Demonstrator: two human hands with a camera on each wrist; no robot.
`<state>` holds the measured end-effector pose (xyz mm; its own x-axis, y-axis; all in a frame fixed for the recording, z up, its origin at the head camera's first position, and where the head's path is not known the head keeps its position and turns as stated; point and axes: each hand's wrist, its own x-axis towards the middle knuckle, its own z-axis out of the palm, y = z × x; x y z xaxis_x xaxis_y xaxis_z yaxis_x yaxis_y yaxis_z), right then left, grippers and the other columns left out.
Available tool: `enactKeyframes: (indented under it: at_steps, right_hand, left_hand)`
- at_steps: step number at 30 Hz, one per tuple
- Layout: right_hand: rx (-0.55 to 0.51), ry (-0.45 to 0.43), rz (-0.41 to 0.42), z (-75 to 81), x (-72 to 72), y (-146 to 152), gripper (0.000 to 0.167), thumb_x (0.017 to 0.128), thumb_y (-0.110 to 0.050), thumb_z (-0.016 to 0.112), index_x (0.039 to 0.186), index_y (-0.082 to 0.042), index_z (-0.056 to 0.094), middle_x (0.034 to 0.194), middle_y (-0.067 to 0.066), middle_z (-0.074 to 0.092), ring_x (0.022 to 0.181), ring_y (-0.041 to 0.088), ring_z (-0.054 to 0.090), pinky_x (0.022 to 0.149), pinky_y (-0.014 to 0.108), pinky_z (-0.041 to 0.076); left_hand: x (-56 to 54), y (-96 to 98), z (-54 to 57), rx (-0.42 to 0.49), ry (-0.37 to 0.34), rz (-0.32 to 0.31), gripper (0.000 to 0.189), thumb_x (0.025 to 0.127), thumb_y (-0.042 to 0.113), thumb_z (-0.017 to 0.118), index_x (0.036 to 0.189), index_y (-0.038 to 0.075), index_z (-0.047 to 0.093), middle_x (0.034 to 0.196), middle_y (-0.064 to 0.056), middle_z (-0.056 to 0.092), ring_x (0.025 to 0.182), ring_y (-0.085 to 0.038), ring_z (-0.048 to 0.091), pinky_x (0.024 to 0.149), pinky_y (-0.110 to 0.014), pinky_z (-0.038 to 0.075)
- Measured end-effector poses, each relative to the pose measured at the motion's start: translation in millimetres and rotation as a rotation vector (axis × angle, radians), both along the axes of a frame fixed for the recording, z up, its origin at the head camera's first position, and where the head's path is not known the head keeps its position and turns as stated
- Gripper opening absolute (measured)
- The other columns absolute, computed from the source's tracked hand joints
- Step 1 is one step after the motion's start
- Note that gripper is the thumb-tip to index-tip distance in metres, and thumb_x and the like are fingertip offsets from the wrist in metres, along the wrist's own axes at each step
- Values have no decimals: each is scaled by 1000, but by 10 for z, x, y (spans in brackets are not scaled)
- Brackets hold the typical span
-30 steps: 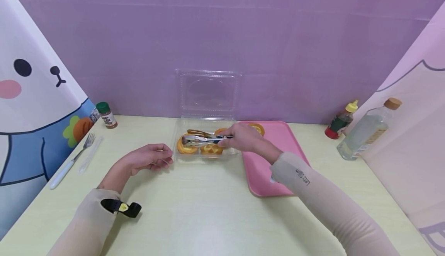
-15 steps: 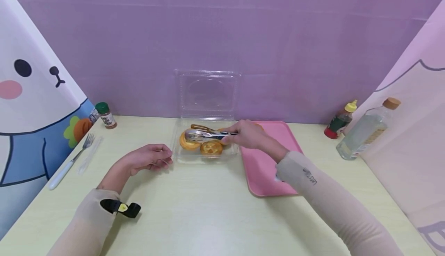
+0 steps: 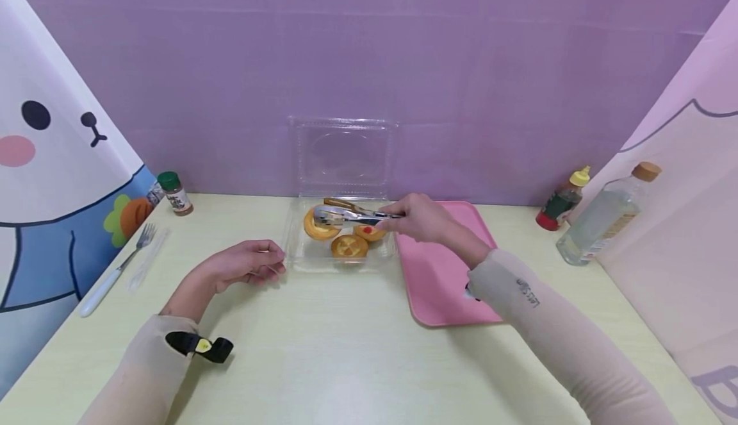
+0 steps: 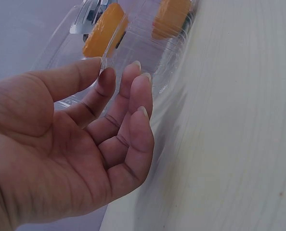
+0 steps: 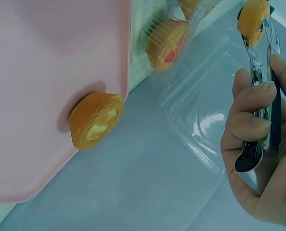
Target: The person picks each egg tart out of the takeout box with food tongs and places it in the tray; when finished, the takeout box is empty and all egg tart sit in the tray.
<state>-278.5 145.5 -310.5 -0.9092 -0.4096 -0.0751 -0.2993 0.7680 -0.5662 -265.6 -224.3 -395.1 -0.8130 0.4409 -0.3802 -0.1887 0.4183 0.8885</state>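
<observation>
Metal tongs [image 3: 346, 218] (right hand [image 3: 416, 220] gripping) lift a tart [image 3: 319, 225] over the box [image 3: 300, 255]; left hand [image 3: 245, 263] relaxed beside.

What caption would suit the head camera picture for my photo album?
Right hand lifts a tart with metal tongs over a clear plastic box, beside a pink tray.

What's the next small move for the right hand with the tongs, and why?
Probably carry the round orange tart, gripped in the metal tongs, rightward toward the flat pink plastic tray. The right hand holds it raised above the clear plastic clamshell box, and one tart already sits on the tray.
</observation>
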Motion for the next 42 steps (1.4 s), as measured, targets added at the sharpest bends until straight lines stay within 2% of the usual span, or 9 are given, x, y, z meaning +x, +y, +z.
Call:
enactKeyframes:
  at_steps: [3,5,8,10,12,19,23,31,42]
  right_hand:
    - [-9,5,3,36,18,42,48,93,-39,71,135,-16,64,113,9,74,46,9,45,49,26,42]
    - [-13,10,1,56,31,72,48,93,-38,71,134,-15,64,120,9,72,45,9,45,50,27,43]
    - [-14,12,-13,76,44,119,47,93,-37,71,134,-14,64,87,8,72,46,10,46,50,28,44]
    - [-20,-2,-23,86,50,152,48,93,-36,71,135,-15,63,66,2,60,46,10,45,50,28,43]
    - [-27,-13,-32,95,54,189,48,93,-35,71,136,-16,63,57,-2,50,47,11,44,49,28,43]
    - [-11,-25,-52,130,83,358,42,94,-36,70,134,-26,65,65,-6,62,51,12,44,48,27,40]
    - [-5,-11,-68,164,107,457,38,93,-39,71,129,-29,68,63,-7,59,49,15,45,48,29,43]
    - [-10,13,-115,230,112,652,31,93,-36,72,120,-23,74,78,4,63,51,15,45,47,28,42]
    - [-6,7,-164,304,134,906,36,94,-35,70,125,-16,71,74,4,58,50,14,43,47,28,41]
  left_hand:
    - [-4,3,-2,-4,1,3,32,103,30,54,116,1,55,105,-5,68,93,-16,65,81,-34,52]
    - [-6,5,-1,-7,1,2,32,103,30,54,116,1,55,105,-5,68,93,-17,65,81,-34,52]
    - [-5,6,4,-13,-1,2,31,104,31,54,116,2,55,106,-5,68,93,-17,64,81,-33,52]
    - [-1,7,7,-12,-1,1,31,103,31,55,115,2,56,106,-6,68,94,-17,64,81,-33,52]
    - [2,6,7,-11,2,-2,32,103,32,55,115,2,56,107,-6,68,94,-18,64,81,-34,52]
    - [11,-3,-10,5,2,-12,33,103,32,55,116,1,55,107,-6,67,95,-18,64,82,-34,52]
    - [17,-5,-9,12,4,-15,33,103,31,55,116,1,55,107,-6,67,95,-18,65,82,-34,52]
    - [18,-9,2,12,11,-16,30,103,30,55,114,2,56,107,-7,67,94,-18,65,81,-34,52]
    - [18,-9,-8,13,11,-19,31,103,31,55,114,2,56,106,-6,67,95,-18,65,82,-34,52]
